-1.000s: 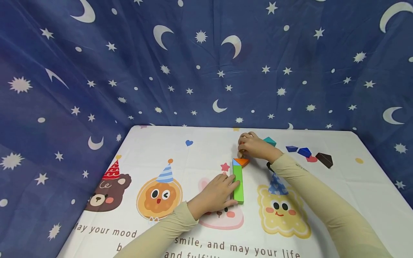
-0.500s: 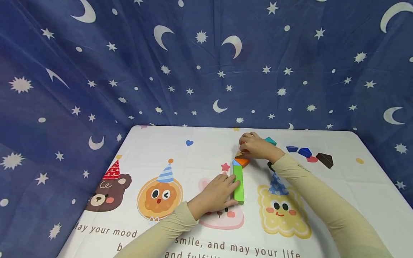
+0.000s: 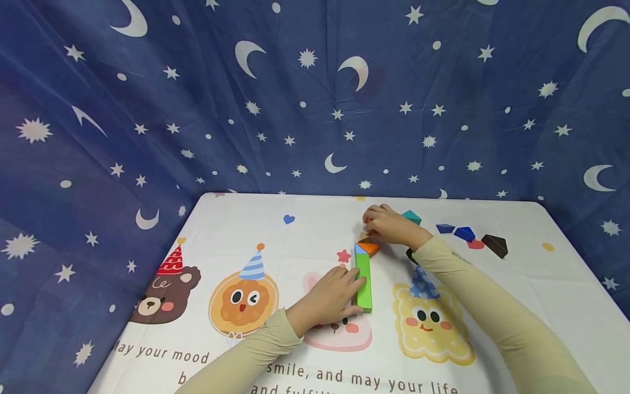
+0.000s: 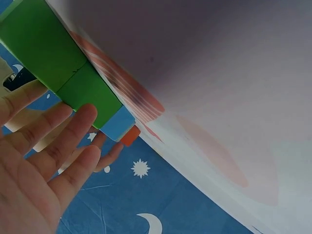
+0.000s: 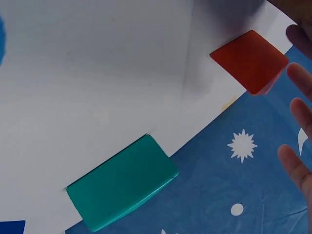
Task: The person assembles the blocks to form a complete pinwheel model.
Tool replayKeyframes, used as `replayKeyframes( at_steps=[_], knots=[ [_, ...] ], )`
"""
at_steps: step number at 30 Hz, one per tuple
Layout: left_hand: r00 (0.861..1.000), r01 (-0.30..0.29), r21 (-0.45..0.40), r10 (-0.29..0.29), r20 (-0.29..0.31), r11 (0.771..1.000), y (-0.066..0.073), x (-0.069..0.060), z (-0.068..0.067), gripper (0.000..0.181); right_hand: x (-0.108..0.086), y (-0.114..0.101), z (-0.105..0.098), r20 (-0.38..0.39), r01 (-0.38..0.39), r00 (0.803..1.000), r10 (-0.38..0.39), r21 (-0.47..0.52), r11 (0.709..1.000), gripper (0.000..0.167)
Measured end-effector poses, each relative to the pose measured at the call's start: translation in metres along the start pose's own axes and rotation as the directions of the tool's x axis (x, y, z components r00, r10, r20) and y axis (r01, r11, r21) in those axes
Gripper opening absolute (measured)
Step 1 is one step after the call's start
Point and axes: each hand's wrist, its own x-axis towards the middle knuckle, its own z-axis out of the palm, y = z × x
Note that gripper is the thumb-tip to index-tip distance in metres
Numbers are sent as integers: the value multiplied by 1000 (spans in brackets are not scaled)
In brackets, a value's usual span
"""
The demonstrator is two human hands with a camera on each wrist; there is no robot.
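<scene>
In the head view my left hand (image 3: 328, 295) lies beside a row of green blocks (image 3: 363, 282), fingertips on them and thumb by the near end. The left wrist view shows its fingers nearly straight against the green blocks (image 4: 73, 68). Beyond them a light-blue triangular block (image 3: 360, 249) meets an orange triangular block (image 3: 370, 249). At the row's far end my right hand (image 3: 391, 225) pinches a small tan wooden block (image 3: 363, 237) that touches the orange one; its fingers partly hide the tan block. Near the right fingertips a red-orange block (image 5: 251, 62) stands on the table.
A teal block (image 3: 412, 217) sits just behind the right hand. Farther right lie two blue blocks (image 3: 464, 234) and a dark brown block (image 3: 494, 245). A white printed tablecloth (image 3: 305, 246) covers the table, with a starry blue curtain (image 3: 295, 109) behind it.
The tan block, tilted in the right fingers a second ago, has come down against the orange block. My right hand has shifted only slightly; the left has stayed in place.
</scene>
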Motion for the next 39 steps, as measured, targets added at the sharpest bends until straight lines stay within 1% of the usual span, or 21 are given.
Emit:
replayKeyframes(
  at_steps=[7,15,21,25,28,30,33,39],
  knots=[
    [1000,2,-3,-2,6,1000,0,0,1,59,4,-2,0,20,15,1000,-15,-3,1000,5],
    [1000,3,-10,-3,14,1000,0,0,0,60,0,-2,-3,9,7,1000,-7,-9,1000,5],
    [1000,3,-12,-3,27,1000,0,0,0,60,-10,-7,-13,-3,-39,999,39,0,999,8],
    [1000,4,-12,-4,27,1000,0,0,-1,60,-19,-15,-17,37,-57,998,56,41,998,18],
    [999,8,-16,-8,32,1000,-1,-1,-2,60,-22,-18,-12,80,-62,995,57,66,996,29],
    [999,10,-21,-9,37,1000,-1,-1,-2,60,-23,-19,-7,96,-64,994,58,69,996,33],
    [999,11,-28,-10,42,1000,-1,-1,-2,60,-23,-18,-1,112,-70,992,62,76,995,33],
    [999,7,-22,-6,41,1000,0,-1,-3,60,-23,-18,1,123,-78,990,69,75,994,31]
  ],
)
